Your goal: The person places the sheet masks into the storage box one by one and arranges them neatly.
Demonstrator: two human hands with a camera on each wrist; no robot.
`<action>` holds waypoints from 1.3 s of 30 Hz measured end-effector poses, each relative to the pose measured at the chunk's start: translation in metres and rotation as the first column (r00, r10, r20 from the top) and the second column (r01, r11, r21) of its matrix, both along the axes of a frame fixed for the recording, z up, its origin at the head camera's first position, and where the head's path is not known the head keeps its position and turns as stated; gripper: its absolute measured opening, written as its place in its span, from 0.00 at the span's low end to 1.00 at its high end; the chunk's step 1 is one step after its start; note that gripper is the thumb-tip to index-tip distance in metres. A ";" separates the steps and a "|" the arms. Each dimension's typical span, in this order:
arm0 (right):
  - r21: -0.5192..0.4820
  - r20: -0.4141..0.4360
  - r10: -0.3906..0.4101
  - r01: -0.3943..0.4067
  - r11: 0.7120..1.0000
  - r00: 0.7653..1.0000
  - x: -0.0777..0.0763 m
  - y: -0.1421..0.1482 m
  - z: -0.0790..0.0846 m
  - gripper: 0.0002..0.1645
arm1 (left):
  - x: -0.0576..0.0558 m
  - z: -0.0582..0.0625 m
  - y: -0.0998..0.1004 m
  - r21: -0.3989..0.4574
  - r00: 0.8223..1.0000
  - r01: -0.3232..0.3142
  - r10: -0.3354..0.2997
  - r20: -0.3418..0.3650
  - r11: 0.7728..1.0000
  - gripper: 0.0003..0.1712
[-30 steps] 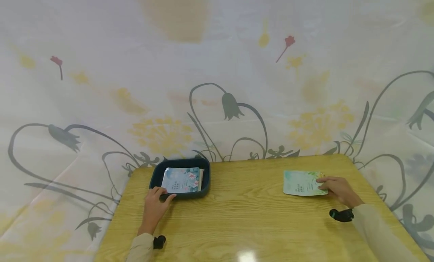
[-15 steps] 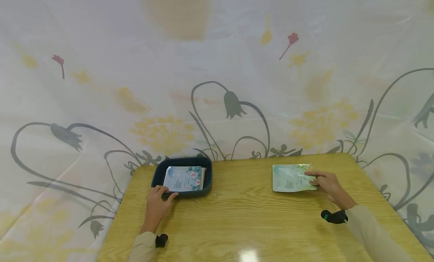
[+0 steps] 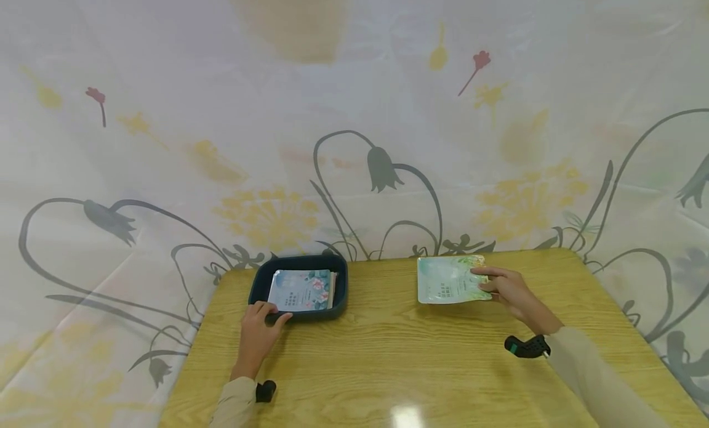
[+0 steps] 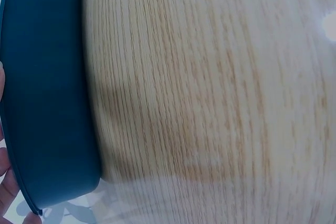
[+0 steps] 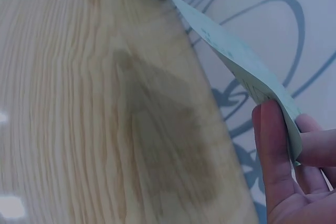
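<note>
My right hand (image 3: 512,294) pinches the right edge of a pale green face mask packet (image 3: 450,280) between thumb and fingers. In the right wrist view this thin packet (image 5: 236,61) is held above the table, its shadow falling on the wood. On the left, my left hand (image 3: 258,332) grips the near left rim of a dark blue plastic bin (image 3: 324,315). Its thumb and fingers show at the rim of the bin (image 4: 47,93) in the left wrist view. Inside the bin lies a stack of packets, the top one a blue floral packet (image 3: 299,290).
The wood-grain table (image 3: 376,354) runs back to a white curtain (image 3: 354,77) printed with flowers. Bare wood lies between the bin and the green packet. Each wrist wears a black camera mount, such as the right camera mount (image 3: 526,347).
My right hand has carried the green packet leftward, towards the bin, and up off the table. The left hand keeps its grip on the bin, which stays in place.
</note>
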State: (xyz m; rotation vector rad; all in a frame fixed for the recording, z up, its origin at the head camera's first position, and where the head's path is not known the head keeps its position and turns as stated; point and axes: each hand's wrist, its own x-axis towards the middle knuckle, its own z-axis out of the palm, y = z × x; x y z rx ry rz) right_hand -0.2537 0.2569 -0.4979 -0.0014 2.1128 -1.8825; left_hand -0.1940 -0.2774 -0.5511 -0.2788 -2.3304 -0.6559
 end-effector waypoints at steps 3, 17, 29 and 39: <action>-0.019 -0.004 0.007 -0.007 1.000 1.000 -0.002 -0.010 0.003 0.27 | 0.000 0.000 0.000 -0.004 1.000 0.005 -0.005 -0.010 1.000 0.19; -0.078 -0.002 0.037 -0.038 0.996 0.999 -0.010 -0.054 0.011 0.27 | -0.001 0.001 0.000 -0.007 1.000 0.015 -0.015 -0.027 1.000 0.19; -0.121 0.017 0.056 -0.053 0.991 0.998 -0.015 -0.088 0.011 0.27 | -0.001 0.001 0.000 0.002 1.000 0.011 -0.011 -0.029 1.000 0.19; -0.169 0.017 0.083 -0.079 0.982 0.996 -0.016 -0.114 0.011 0.28 | 0.000 0.001 0.001 0.005 0.999 0.007 -0.007 -0.032 1.000 0.20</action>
